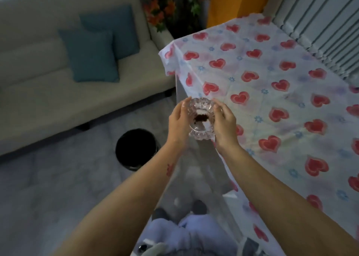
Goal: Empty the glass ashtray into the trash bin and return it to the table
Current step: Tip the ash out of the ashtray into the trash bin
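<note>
A clear cut-glass ashtray [200, 119] with dark ash in its bowl is held upright between both hands, just off the table's left edge. My left hand [177, 124] grips its left side and my right hand [223, 122] grips its right side. The round black trash bin [136, 149] stands on the floor below and to the left of the ashtray. The table [272, 92], covered in a white cloth with red hearts, fills the right side of the view.
A pale sofa [58, 100] with two teal cushions [93, 55] stands behind the bin. Orange flowers [161, 9] sit in the far corner. White blinds [320, 22] run along the table's far side. Grey floor spreads around the bin.
</note>
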Demonstrator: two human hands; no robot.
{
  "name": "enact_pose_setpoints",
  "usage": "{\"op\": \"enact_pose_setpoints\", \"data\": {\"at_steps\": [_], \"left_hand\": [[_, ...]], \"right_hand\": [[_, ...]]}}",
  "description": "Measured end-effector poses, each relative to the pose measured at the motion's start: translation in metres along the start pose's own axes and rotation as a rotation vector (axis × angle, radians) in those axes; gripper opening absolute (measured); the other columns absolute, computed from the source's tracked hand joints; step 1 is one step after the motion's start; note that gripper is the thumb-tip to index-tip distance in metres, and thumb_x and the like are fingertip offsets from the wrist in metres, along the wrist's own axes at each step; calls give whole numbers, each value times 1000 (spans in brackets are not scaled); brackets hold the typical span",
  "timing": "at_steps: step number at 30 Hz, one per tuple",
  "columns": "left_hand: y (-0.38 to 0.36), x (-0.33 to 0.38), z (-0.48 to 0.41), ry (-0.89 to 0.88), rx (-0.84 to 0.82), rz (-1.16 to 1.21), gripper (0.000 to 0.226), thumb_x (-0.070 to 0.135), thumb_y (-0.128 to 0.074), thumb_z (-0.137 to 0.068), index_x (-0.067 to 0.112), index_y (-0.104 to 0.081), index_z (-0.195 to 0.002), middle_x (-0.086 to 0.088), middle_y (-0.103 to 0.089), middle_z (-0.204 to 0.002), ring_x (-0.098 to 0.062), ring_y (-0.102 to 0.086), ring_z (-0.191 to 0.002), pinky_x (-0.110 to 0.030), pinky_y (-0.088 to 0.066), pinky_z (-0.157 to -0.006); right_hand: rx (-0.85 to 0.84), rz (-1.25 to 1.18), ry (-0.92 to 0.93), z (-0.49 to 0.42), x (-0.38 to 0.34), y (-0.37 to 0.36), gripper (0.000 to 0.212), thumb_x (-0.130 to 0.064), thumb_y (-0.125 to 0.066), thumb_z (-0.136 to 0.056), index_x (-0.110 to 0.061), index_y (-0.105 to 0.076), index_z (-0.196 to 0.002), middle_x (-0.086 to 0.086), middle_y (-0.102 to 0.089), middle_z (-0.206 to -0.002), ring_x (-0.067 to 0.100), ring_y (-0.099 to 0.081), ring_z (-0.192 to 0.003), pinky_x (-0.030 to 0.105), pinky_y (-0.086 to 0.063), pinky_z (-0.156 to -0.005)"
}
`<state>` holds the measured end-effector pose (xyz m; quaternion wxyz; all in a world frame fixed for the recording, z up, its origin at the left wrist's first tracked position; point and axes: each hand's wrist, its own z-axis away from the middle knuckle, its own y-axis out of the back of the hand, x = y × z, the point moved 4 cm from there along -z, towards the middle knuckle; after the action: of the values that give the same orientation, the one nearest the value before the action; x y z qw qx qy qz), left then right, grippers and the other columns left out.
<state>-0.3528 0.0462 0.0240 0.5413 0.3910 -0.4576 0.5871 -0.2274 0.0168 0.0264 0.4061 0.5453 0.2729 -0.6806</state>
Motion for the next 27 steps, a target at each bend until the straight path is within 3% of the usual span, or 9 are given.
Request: {"op": "enact_pose_setpoints", "data": {"at_steps": [3,6,13,16,18,20,23,25,27], "left_hand": [[48,-2,-5,-15,115,-5,30,28,-48,-100,18,-68,-119,-6,-71,-117,-21,-67,-110,-43,-52,-100],[96,-3,-8,-18,208,4,28,26,-49,-99,16,-69,-117,-7,-72,-114,-22,-67,-109,-45,-51,-100],[185,-15,-11,8,389,91,30,22,-45,-102,11,-66,-121,-6,-71,-116,-17,-68,-105,-25,-57,-87],[215,-29,-19,11,478,119,29,23,-46,-101,12,-67,-117,-8,-71,-115,-21,-68,-107,-37,-55,-95],[229,-42,-25,17,529,132,28,24,-45,-101,15,-68,-115,-7,-72,-114,-22,-68,-107,-41,-54,-97],[240,-57,-32,20,567,169,29,23,-44,-101,14,-68,-115,-9,-72,-114,-24,-68,-108,-43,-54,-97],[252,-85,-45,23,605,216,28,21,-42,-102,14,-67,-114,-11,-71,-115,-24,-67,-110,-41,-54,-98],[259,-111,-56,31,630,234,26,22,-42,-102,19,-67,-109,-9,-72,-113,-25,-68,-109,-43,-53,-98],[267,-143,-71,47,654,269,26,22,-42,-102,19,-67,-109,-10,-72,-113,-26,-68,-108,-42,-54,-96]], "right_hand": [[-76,49,31,6,4,-46,30,-21,-48,-100,-15,-66,-123,2,-67,-127,20,-61,-121,41,-48,-107],[-159,90,27,18,14,-92,31,-23,-48,-99,-17,-66,-124,4,-67,-128,21,-62,-120,45,-49,-106],[-354,118,-6,46,39,-179,32,-17,-46,-103,-11,-61,-130,6,-64,-132,17,-60,-122,32,-48,-106],[-438,138,-2,47,53,-208,31,-18,-47,-103,-13,-62,-130,6,-65,-130,16,-61,-119,30,-49,-104],[-486,139,-13,45,68,-224,31,-20,-48,-102,-17,-62,-129,4,-67,-124,12,-64,-107,28,-52,-97],[-521,85,-71,41,88,-237,32,-18,-47,-103,-18,-61,-131,7,-66,-121,8,-63,-93,22,-56,-85],[-519,18,-133,33,119,-254,35,-14,-43,-104,-15,-56,-136,3,-63,-127,3,-65,-93,12,-55,-75],[-509,7,-139,24,144,-265,36,-13,-42,-104,-15,-54,-138,-5,-62,-125,5,-64,-105,15,-55,-84],[-512,3,-147,13,174,-276,36,-14,-44,-103,-16,-57,-136,-2,-62,-133,16,-62,-120,31,-53,-102]]}}
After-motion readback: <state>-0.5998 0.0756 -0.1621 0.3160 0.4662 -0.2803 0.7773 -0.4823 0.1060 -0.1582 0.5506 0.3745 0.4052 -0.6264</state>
